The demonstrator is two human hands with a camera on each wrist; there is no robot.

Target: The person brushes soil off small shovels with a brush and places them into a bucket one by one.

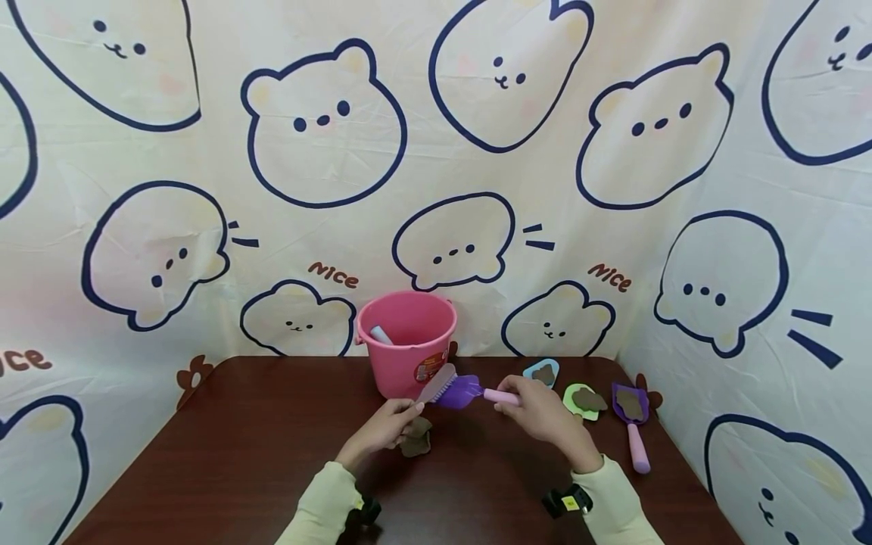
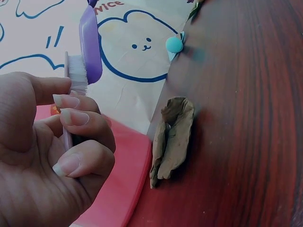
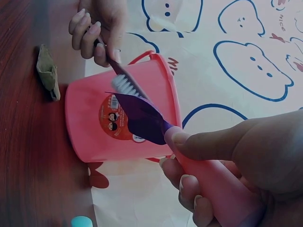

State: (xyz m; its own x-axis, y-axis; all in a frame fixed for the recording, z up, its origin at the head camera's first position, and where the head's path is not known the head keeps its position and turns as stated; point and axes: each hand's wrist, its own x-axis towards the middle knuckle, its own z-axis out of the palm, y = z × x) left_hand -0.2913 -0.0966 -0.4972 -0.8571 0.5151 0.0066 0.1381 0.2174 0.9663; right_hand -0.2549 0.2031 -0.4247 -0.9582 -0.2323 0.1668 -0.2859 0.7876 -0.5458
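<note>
My left hand (image 1: 383, 428) grips a small scrub brush (image 1: 437, 381) with a pale pink back and white bristles. My right hand (image 1: 541, 412) holds a toy shovel (image 1: 460, 393) by its pink handle, its purple blade pointing left. In the right wrist view the bristles (image 3: 124, 85) lie right at the edge of the purple blade (image 3: 142, 118). Both tools are raised above the table, in front of the pink bucket (image 1: 390, 369). Below my left hand a crumpled brown clay-like piece (image 1: 417, 439) rests on the table, partly covered by the fingers in the head view.
Inside the bucket leans a pale blue handle (image 1: 381, 334). On the right of the dark wooden table (image 1: 259, 446) lie a blue shovel (image 1: 552, 369), a green shovel (image 1: 574, 407) and another purple shovel (image 1: 637, 446), each with a brown lump. A patterned cloth hangs behind.
</note>
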